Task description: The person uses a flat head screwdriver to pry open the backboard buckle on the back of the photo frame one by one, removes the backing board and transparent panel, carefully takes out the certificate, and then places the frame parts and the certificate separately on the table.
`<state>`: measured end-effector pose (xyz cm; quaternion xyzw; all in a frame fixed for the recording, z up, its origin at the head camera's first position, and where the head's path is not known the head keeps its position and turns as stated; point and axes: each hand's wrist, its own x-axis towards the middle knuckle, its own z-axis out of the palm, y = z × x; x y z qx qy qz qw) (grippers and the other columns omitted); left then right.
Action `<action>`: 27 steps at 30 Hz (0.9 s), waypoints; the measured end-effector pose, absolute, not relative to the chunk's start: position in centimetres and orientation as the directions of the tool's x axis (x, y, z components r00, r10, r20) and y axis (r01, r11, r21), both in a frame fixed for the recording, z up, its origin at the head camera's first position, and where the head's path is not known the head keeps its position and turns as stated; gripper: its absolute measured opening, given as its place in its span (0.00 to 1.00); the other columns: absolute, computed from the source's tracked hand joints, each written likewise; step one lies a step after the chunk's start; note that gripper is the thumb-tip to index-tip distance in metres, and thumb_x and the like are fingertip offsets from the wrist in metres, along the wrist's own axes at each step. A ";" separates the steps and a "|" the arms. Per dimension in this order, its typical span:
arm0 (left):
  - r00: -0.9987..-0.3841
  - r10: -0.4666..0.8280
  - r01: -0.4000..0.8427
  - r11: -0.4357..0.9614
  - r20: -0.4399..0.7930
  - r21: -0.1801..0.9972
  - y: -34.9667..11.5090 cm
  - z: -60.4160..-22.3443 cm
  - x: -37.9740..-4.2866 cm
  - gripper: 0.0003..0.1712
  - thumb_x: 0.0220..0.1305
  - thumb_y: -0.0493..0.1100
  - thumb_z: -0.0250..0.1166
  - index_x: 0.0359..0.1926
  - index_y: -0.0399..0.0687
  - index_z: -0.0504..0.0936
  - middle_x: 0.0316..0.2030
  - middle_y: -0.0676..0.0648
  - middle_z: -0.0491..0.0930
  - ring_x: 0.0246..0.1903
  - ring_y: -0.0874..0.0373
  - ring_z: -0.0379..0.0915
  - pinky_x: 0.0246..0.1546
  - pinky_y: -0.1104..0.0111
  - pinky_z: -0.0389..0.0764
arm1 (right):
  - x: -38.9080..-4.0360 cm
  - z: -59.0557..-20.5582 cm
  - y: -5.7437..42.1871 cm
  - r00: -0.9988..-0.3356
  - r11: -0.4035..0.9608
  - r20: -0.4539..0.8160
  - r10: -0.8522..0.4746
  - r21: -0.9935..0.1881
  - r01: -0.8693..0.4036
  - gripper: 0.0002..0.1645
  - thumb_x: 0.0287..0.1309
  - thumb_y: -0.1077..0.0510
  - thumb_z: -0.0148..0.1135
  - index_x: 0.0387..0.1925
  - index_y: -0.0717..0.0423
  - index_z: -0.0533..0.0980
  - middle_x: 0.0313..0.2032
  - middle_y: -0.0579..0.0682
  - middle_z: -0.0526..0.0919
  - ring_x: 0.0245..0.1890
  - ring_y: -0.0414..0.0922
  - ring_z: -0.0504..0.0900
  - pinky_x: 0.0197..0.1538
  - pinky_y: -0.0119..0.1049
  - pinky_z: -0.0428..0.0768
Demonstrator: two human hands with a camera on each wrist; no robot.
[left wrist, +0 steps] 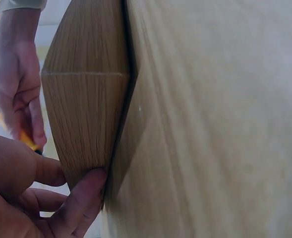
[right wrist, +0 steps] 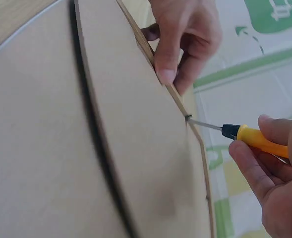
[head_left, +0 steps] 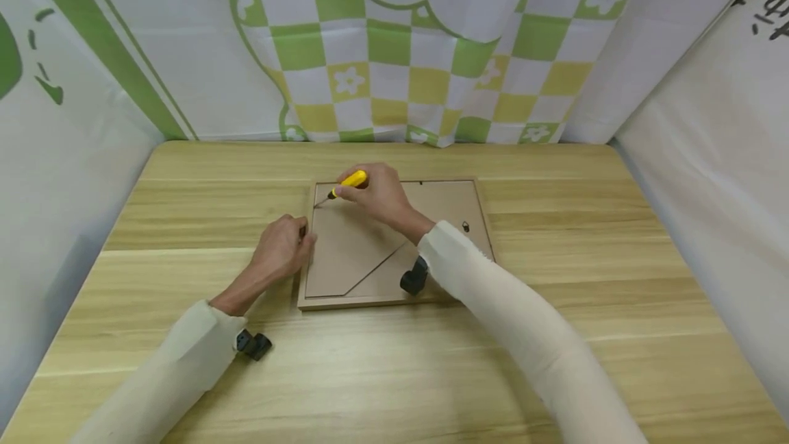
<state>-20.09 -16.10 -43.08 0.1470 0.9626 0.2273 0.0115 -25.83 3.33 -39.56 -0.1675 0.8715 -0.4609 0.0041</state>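
Note:
A picture frame [head_left: 370,303] lies face down on the table, its brown backing board [head_left: 351,245] showing. My right hand [head_left: 382,194] grips a screwdriver [head_left: 354,179] with a yellow handle and black collar. In the right wrist view the metal shaft [right wrist: 206,124] slants to the frame's edge, its tip right at a small dark tab [right wrist: 188,118]. My left hand [head_left: 280,247] holds the frame's left side, thumb on the backing side in the right wrist view. From the left wrist, fingertips [left wrist: 91,183] press the wood-grained outer side near a corner.
A small black hanging loop [head_left: 466,227] sits at the board's right, and another dark tab [head_left: 421,183] on the far edge. A dark slanting seam [head_left: 376,269] crosses the board. Beyond the wooden table [head_left: 555,293] hangs a green-and-yellow checked curtain [head_left: 388,81]; white cloth flanks both sides.

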 end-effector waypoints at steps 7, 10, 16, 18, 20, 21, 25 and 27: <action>-0.959 0.283 0.253 0.848 0.005 0.466 -15.6 -42.9 -20.8 0.12 0.63 0.41 0.55 0.28 0.37 0.74 0.23 0.41 0.74 0.25 0.51 0.69 0.24 0.65 0.68 | -25.6 -40.5 8.1 -0.982 0.581 0.004 -0.189 -0.805 -0.115 0.15 0.47 0.50 0.70 0.39 0.49 0.83 0.45 0.47 0.84 0.41 0.40 0.77 0.40 0.29 0.76; -0.965 0.262 0.226 0.846 -0.008 0.483 -15.5 -42.6 -21.5 0.21 0.64 0.45 0.54 0.46 0.29 0.74 0.36 0.33 0.77 0.37 0.41 0.73 0.35 0.54 0.75 | -25.2 -41.0 9.9 -0.985 0.600 -0.047 -0.166 -0.797 -0.063 0.15 0.47 0.50 0.70 0.39 0.47 0.83 0.48 0.46 0.82 0.46 0.41 0.76 0.46 0.32 0.76; -0.921 0.368 0.387 0.820 0.130 0.423 -15.1 -42.2 -24.6 0.27 0.61 0.42 0.59 0.58 0.30 0.69 0.56 0.28 0.68 0.60 0.35 0.58 0.61 0.47 0.59 | -24.3 -41.5 12.4 -0.982 0.576 -0.061 -0.177 -0.816 -0.053 0.14 0.46 0.50 0.70 0.37 0.47 0.83 0.44 0.45 0.82 0.43 0.44 0.75 0.45 0.35 0.74; -0.881 0.447 0.471 0.795 0.155 0.382 -14.9 -42.1 -25.8 0.26 0.60 0.41 0.60 0.57 0.31 0.70 0.57 0.29 0.68 0.62 0.36 0.57 0.63 0.48 0.57 | -23.9 -41.5 12.8 -0.981 0.578 -0.072 -0.180 -0.815 -0.046 0.14 0.46 0.50 0.70 0.37 0.47 0.83 0.43 0.45 0.83 0.43 0.44 0.75 0.45 0.35 0.73; -0.840 0.520 0.538 0.761 0.155 0.362 -14.7 -42.0 -27.0 0.25 0.61 0.39 0.60 0.57 0.31 0.70 0.58 0.29 0.67 0.62 0.36 0.57 0.64 0.48 0.56 | -23.6 -41.4 13.1 -0.980 0.574 -0.077 -0.183 -0.818 -0.043 0.14 0.46 0.51 0.70 0.37 0.48 0.83 0.42 0.46 0.83 0.43 0.44 0.75 0.45 0.35 0.73; -0.824 0.548 0.559 0.743 0.146 0.367 -14.6 -42.0 -27.5 0.26 0.61 0.39 0.60 0.58 0.31 0.69 0.58 0.29 0.67 0.62 0.36 0.57 0.64 0.48 0.57 | -23.4 -41.4 13.2 -0.980 0.575 -0.080 -0.183 -0.817 -0.041 0.14 0.46 0.51 0.71 0.37 0.48 0.83 0.42 0.46 0.83 0.43 0.44 0.75 0.46 0.35 0.73; -0.783 0.611 0.601 0.698 0.112 0.391 -14.2 -41.9 -29.1 0.26 0.62 0.38 0.57 0.59 0.29 0.67 0.58 0.30 0.68 0.60 0.36 0.61 0.63 0.48 0.60 | -22.9 -41.2 13.6 -0.977 0.576 -0.094 -0.191 -0.816 -0.034 0.13 0.46 0.52 0.71 0.37 0.48 0.83 0.43 0.47 0.84 0.44 0.44 0.75 0.47 0.36 0.73; -0.779 0.621 0.597 0.692 0.087 0.406 -14.0 -42.0 -29.7 0.26 0.63 0.38 0.56 0.60 0.29 0.66 0.58 0.31 0.69 0.59 0.36 0.63 0.61 0.49 0.62 | -22.6 -41.2 13.8 -0.977 0.582 -0.100 -0.191 -0.813 -0.031 0.13 0.45 0.52 0.71 0.37 0.47 0.83 0.42 0.47 0.84 0.44 0.44 0.75 0.47 0.36 0.72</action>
